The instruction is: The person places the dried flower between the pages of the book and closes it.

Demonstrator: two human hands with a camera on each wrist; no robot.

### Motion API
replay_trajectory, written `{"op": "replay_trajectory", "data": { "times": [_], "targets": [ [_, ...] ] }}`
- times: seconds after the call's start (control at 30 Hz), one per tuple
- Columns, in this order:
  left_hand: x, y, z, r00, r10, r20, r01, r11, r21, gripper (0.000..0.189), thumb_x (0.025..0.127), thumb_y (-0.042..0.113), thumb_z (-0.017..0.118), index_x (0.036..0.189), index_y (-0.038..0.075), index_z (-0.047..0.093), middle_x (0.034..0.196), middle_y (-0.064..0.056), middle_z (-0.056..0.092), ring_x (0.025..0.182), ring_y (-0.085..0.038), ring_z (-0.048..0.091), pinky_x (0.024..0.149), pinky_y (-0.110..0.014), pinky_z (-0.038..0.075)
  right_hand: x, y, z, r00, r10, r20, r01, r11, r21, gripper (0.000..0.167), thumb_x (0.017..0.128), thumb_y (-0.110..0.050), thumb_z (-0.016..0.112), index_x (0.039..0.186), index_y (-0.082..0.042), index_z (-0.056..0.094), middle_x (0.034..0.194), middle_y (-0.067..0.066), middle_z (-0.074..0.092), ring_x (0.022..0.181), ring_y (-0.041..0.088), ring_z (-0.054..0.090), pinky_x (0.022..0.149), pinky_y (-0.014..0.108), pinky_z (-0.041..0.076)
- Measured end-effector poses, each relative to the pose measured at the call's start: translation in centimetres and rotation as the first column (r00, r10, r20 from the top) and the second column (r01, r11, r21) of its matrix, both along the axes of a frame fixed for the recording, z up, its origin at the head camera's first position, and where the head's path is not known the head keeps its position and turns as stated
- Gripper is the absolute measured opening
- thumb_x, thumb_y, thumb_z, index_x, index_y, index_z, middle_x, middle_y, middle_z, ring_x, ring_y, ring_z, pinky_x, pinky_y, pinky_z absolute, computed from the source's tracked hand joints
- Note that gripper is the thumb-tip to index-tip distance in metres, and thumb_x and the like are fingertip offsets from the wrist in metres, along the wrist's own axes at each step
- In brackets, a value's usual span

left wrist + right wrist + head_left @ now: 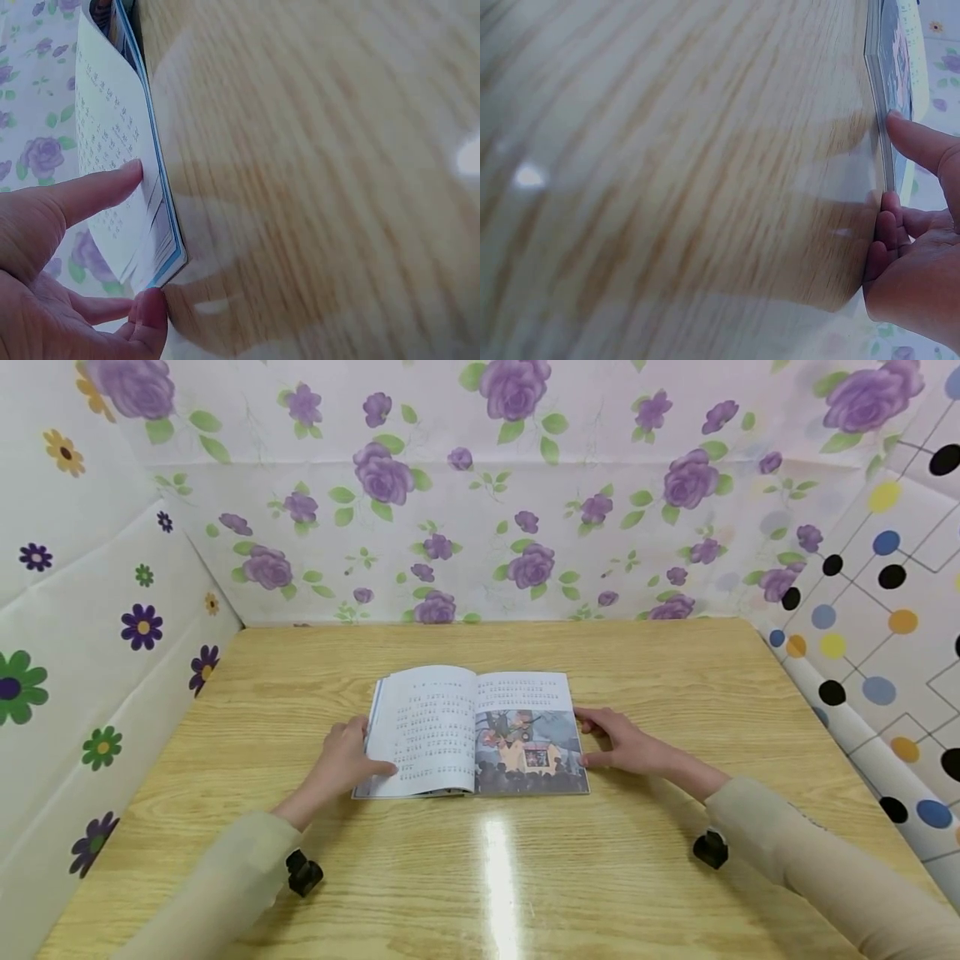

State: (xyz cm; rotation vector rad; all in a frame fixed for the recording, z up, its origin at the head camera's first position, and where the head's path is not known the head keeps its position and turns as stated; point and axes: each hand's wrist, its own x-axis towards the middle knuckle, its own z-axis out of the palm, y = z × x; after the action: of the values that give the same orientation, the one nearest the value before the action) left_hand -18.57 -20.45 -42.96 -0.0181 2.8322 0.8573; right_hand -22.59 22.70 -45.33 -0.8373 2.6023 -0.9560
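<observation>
An open book [437, 727] lies on the wooden table, printed text on its left page and a coloured picture below text on its right page. My left hand [347, 753] holds the book's left edge. In the left wrist view its thumb [112, 191] presses on the text page, while the other fingers [152, 319] are at the corner by the tabletop. At the opposite edge is my right hand [626, 743], its thumb [915, 139] on the picture page's margin. Its curled fingers [886, 229] touch the book's side, low against the table.
The wooden table [645, 668] has a bright glare streak in front of the book. A purple-flowered cloth [480, 527] hangs behind, with a daisy-patterned sheet [97, 652] on the left and a dotted sheet [885, 635] on the right. Black wrist devices [303, 872] sit under both forearms.
</observation>
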Motion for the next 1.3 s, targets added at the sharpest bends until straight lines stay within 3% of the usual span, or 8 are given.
{"op": "replay_trajectory", "data": {
  "times": [0.23,0.37,0.57,0.8,0.97,1.1,1.2,1.3],
  "targets": [
    [-0.8,-0.5,-0.3,0.998,0.039,0.059,-0.044,0.994,0.095,0.094,0.077,0.015,0.082,0.147,-0.015,0.026,0.133,-0.032,0.049,0.121,-0.041,0.047,0.103,-0.051,0.043,0.1,0.0,0.0,1.0,-0.001,-0.008,0.001,1.0,0.008,0.079,0.088,-0.019,0.075,0.149,0.008,0.034,0.112,0.013,0.053,0.102,0.024,0.045,0.091,0.038,0.037],
    [-1.1,-0.6,-0.2,0.991,0.072,0.117,-0.094,0.976,0.199,0.091,0.081,0.012,0.078,0.15,-0.012,0.024,0.137,-0.027,0.048,0.119,-0.034,0.049,0.103,-0.045,0.043,0.0,-0.1,0.0,1.0,-0.002,-0.008,0.003,1.0,0.012,0.078,0.088,-0.019,0.075,0.15,0.007,0.034,0.112,0.013,0.053,0.102,0.023,0.044,0.091,0.039,0.037],
    [-1.7,-0.4,0.0,0.986,0.037,0.164,-0.088,0.945,0.315,0.088,0.083,0.011,0.077,0.151,-0.011,0.024,0.141,-0.028,0.049,0.123,-0.034,0.048,0.103,-0.043,0.043,0.0,-0.1,-0.1,1.0,0.002,-0.006,-0.002,1.0,0.014,0.078,0.088,-0.02,0.075,0.149,0.007,0.034,0.111,0.012,0.052,0.102,0.022,0.044,0.09,0.038,0.038],
    [-2.1,-1.0,0.1,0.968,-0.005,0.249,-0.107,0.895,0.433,0.088,0.086,0.013,0.075,0.154,-0.005,0.022,0.147,-0.026,0.043,0.132,-0.034,0.045,0.104,-0.04,0.045,0.1,0.0,-0.2,1.0,-0.015,0.001,0.015,1.0,0.026,0.079,0.088,-0.02,0.075,0.15,0.006,0.033,0.113,0.012,0.052,0.104,0.022,0.044,0.092,0.038,0.037],
    [-2.2,-1.2,0.1,0.971,0.0,0.239,-0.101,0.906,0.411,0.086,0.085,0.016,0.076,0.153,-0.005,0.028,0.146,-0.023,0.046,0.125,-0.03,0.048,0.1,-0.034,0.044,0.1,-0.1,-0.1,1.0,-0.009,-0.014,0.01,1.0,0.016,0.079,0.088,-0.021,0.075,0.149,0.007,0.034,0.112,0.012,0.053,0.102,0.023,0.045,0.091,0.039,0.038],
    [-2.1,-1.4,0.4,0.976,0.027,0.215,-0.117,0.9,0.419,0.087,0.085,0.013,0.076,0.153,-0.004,0.026,0.148,-0.024,0.041,0.129,-0.033,0.043,0.107,-0.041,0.04,0.2,-0.2,0.0,1.0,-0.008,-0.018,0.009,1.0,0.007,0.079,0.088,-0.021,0.075,0.149,0.008,0.034,0.111,0.012,0.053,0.103,0.023,0.046,0.092,0.04,0.039],
    [-2.0,-1.6,0.9,0.986,0.033,0.161,-0.101,0.894,0.436,0.086,0.085,0.008,0.075,0.153,-0.005,0.024,0.15,-0.027,0.036,0.135,-0.039,0.039,0.114,-0.049,0.035,0.3,-0.2,0.1,1.0,-0.01,-0.012,0.01,1.0,0.003,0.079,0.088,-0.021,0.075,0.149,0.008,0.034,0.112,0.013,0.053,0.103,0.024,0.046,0.092,0.041,0.039],
    [-2.0,-1.8,1.4,0.996,0.018,0.092,-0.055,0.905,0.422,0.08,0.085,0.005,0.073,0.148,-0.006,0.026,0.146,-0.029,0.037,0.132,-0.042,0.041,0.111,-0.051,0.038,0.3,-0.1,0.1,1.0,-0.011,-0.002,0.011,1.0,-0.001,0.079,0.089,-0.021,0.075,0.149,0.009,0.033,0.112,0.013,0.052,0.103,0.024,0.045,0.092,0.041,0.038]
  ]
}}
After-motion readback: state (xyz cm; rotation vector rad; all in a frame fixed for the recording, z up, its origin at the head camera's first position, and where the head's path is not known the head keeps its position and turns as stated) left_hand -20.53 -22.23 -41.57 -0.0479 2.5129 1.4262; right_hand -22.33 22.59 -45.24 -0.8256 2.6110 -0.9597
